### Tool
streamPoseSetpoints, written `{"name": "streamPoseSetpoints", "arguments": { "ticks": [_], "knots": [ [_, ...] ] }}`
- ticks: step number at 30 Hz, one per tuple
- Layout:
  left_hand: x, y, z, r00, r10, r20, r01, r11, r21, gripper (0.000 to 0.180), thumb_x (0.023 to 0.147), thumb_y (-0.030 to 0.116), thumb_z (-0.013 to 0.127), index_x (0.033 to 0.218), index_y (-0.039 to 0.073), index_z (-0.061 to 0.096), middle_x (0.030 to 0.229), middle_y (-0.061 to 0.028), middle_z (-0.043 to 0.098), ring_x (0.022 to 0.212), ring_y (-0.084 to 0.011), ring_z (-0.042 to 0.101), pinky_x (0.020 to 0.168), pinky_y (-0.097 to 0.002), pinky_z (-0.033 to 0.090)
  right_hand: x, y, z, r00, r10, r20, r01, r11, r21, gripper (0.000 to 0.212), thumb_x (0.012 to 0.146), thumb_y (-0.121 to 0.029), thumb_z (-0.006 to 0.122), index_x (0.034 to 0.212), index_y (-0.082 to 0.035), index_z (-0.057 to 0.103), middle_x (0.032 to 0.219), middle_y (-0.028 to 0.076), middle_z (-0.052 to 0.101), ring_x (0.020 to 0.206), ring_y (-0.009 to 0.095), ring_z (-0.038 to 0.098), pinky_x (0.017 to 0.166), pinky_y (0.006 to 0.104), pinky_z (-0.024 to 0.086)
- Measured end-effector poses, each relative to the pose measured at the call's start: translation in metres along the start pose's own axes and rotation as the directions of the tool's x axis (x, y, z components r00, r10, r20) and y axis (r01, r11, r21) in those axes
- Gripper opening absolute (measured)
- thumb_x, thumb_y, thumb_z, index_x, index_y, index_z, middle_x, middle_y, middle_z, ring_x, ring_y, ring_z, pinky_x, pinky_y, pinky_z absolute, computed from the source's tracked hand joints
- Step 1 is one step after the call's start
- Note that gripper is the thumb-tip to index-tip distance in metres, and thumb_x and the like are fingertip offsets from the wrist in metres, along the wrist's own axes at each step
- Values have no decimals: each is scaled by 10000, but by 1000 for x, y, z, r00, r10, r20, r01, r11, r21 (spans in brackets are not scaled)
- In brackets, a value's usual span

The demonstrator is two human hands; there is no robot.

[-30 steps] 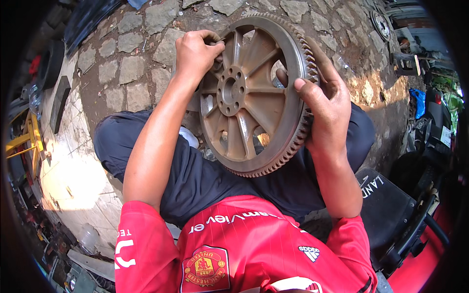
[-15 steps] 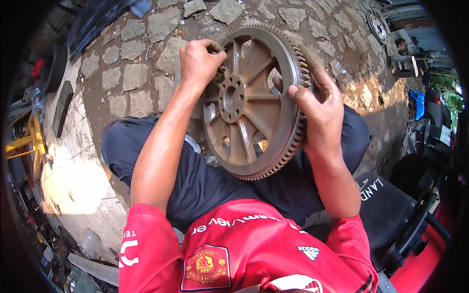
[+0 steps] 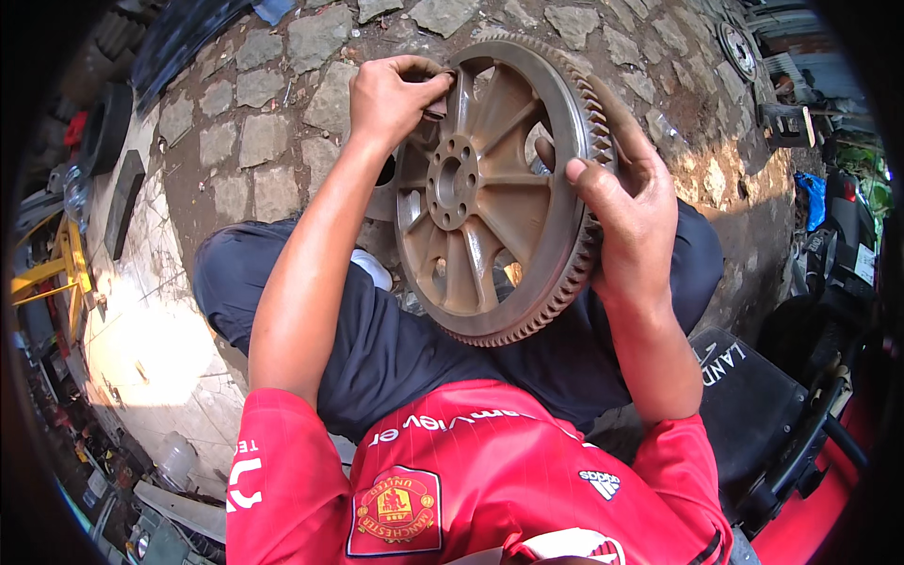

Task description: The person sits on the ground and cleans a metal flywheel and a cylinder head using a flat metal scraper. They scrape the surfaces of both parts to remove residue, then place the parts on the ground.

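So the big rusty-brown toothed wheel (image 3: 494,188) is standing on edge over the person's lap, spokes and hub facing up at the camera, cobblestone floor (image 3: 273,122) behind it. The left hand (image 3: 395,94) is up at the top-left rim, fingers curled closed around a small dark scrap pressed against a spoke; can't really make out what that scrap is, the fingers cover most of it. The right hand (image 3: 626,212) wraps the right-side rim, thumb on the front face, the other fingers hidden behind the teeth. The wheel's bottom edge sits against the dark trousers (image 3: 395,348), and something pale shows through the spoke gaps but it's too blocked to tell. The black seat (image 3: 753,405) on the right is cut off.
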State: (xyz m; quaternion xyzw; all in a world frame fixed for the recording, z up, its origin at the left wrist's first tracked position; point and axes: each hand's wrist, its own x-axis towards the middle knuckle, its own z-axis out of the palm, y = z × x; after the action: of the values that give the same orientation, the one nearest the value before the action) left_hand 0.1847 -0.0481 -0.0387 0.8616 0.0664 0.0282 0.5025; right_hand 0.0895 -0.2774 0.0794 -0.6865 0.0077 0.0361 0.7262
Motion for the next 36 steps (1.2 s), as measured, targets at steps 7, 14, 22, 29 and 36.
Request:
{"name": "streamPoseSetpoints", "arguments": {
  "ticks": [7,14,22,29,36],
  "knots": [
    [3,11,-4,990,-123,66,118,990,78,165,826,178,816,905,35,836,735,-86,786,620,-128,748,674,-287,613,3,0,7,999,-40,-12,40,999,16,756,876,-128,719,1551,87,456,1405,171,633,1243,212,649,1092,352,499],
    [5,-15,5,967,-229,114,247,953,-177,183,866,152,844,964,-2,832,806,-74,794,669,-109,747,636,-251,595,-1,-3,3,1000,5,0,-5,1000,-26,781,864,-125,713,1561,90,435,1400,195,626,1201,234,678,1055,381,538],
    [4,-10,-2,950,-267,164,298,932,-208,163,882,110,837,987,-14,823,862,-65,797,697,-103,724,657,-256,573,4,-2,7,999,-39,4,39,999,5,780,854,-125,704,1559,82,445,1413,167,629,1267,222,633,1118,365,477],
    [6,-25,0,993,-104,49,101,993,66,288,786,330,883,954,98,853,829,-77,809,751,-147,771,750,-305,605,0,-1,7,1000,-10,5,10,999,39,772,856,-103,692,1561,83,440,1408,173,631,1247,220,638,1114,364,480],
    [10,-19,-19,975,-196,107,169,961,217,296,759,300,901,932,65,852,786,-103,799,710,-172,775,736,-307,610,3,-3,7,1000,-23,6,23,996,81,718,883,-56,688,1544,92,451,1399,151,631,1252,190,623,1103,344,474]
  ]
}}
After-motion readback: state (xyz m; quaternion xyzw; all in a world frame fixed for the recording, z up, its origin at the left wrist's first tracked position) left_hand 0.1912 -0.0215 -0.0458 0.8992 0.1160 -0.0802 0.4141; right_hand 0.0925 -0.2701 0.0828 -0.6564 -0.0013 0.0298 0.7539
